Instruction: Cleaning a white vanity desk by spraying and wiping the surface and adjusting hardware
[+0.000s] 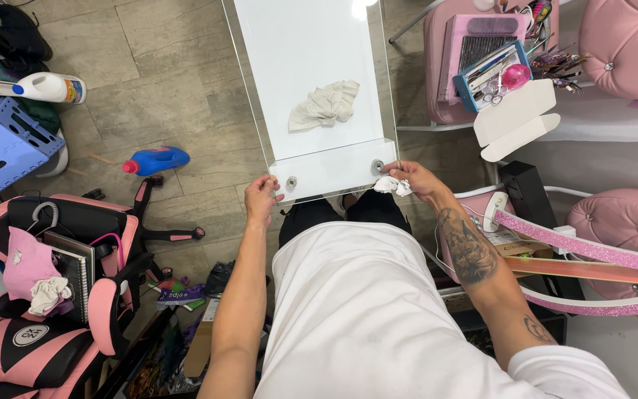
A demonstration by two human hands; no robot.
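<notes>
— What are the fingers (391,171) of the right hand (412,179) doing?

— They are pinched on a small white cloth (391,185), pressed at the near right corner of the white tabletop (311,59), just beside a round metal fitting (377,165).

— And the left hand (261,198)?

— Its fingers (269,182) grip the near left edge of the tabletop, close to a second round fitting (291,181). They hold nothing else.

— Anything lying on the tabletop?

— A crumpled pale rag (326,106) sits near the middle, well apart from both hands.

— What surrounds the person?

— On the floor to the left lie a blue bottle with a red cap (155,160) and a white bottle (49,88), next to a blue plastic stool (1,145). Nearer, a pink and black chair (46,295) carries a notebook and some cloth. To the right, a pink stand holds a blue tray of small tools (492,72) and an open white box (515,120), with pink tufted seats (625,44) beyond and pink glittered strips (577,244) by the right forearm.
</notes>
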